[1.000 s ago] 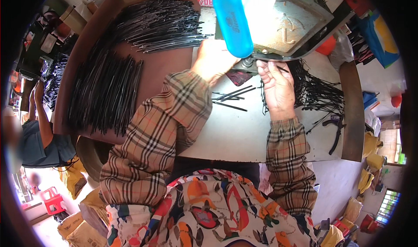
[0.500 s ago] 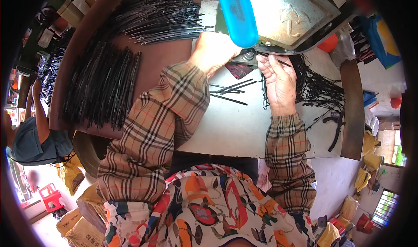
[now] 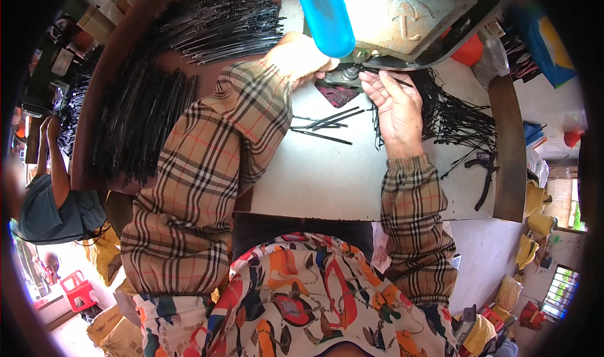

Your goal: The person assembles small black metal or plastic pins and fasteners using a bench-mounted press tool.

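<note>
In my right hand (image 3: pixel 399 108), palm up, thumb and fingers pinch a thin black umbrella rib (image 3: pixel 402 81). Its left end reaches the metal tooling (image 3: pixel 350 72) under the head of a green-grey machine (image 3: pixel 412 17) with a raised umbrella emblem. My left hand (image 3: pixel 301 58) is closed at the left side of that tooling, partly in glare. What its fingertips grip, if anything, is hidden. Several loose black rods (image 3: pixel 333 125) lie on the pale metal tabletop (image 3: pixel 314 181) below the tooling. A tangled heap of jointed black ribs (image 3: pixel 456 108) spreads to the right of my right hand.
A brown tray (image 3: pixel 170 61) at left holds dense piles of black rods. A blue plastic piece (image 3: pixel 324 17) hangs beside the machine head. Black-handled pliers (image 3: pixel 484 174) lie near the table's right edge. Another person (image 3: pixel 56 196) works at far left.
The view has shifted slightly, moving the machine and table leftward. My left fingertips now show beside the tooling. The rib in my right hand shows more of its length, reaching the tooling.
</note>
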The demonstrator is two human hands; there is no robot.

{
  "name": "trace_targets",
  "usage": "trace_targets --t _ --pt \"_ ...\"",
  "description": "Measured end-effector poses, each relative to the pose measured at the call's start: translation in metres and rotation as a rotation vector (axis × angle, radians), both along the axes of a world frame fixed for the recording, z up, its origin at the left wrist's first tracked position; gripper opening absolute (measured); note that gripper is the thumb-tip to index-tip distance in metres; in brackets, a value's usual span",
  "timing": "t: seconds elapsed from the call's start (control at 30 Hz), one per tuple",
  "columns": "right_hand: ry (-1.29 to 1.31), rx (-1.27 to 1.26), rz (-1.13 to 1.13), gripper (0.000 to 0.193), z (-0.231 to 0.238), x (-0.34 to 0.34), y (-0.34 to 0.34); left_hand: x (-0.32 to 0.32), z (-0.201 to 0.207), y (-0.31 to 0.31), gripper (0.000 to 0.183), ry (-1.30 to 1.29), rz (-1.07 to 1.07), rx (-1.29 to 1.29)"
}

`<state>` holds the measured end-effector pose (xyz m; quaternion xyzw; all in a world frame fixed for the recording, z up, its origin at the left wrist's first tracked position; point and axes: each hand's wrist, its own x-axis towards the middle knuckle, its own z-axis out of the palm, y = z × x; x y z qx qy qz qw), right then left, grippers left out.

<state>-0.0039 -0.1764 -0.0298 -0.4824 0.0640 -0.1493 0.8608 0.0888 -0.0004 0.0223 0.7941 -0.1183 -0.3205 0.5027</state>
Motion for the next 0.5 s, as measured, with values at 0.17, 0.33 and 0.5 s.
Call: trace_targets --t 0.17,0.33,0.5 --pt "0.036 0.073 -0.011 0.009 0.002 -0.001 -0.008 0.010 -0.011 0.006 0.034 -0.137 -0.180 -0.112" --pt "0.056 0.129 0.078 0.013 0.003 -0.019 -0.010 -0.019 0.008 0.030 0.019 -0.228 -0.105 -0.356" --pt "0.089 -0.108 0.156 0.013 0.017 -0.090 0.006 -0.065 -0.010 0.052 0.022 0.203 0.177 -0.539"
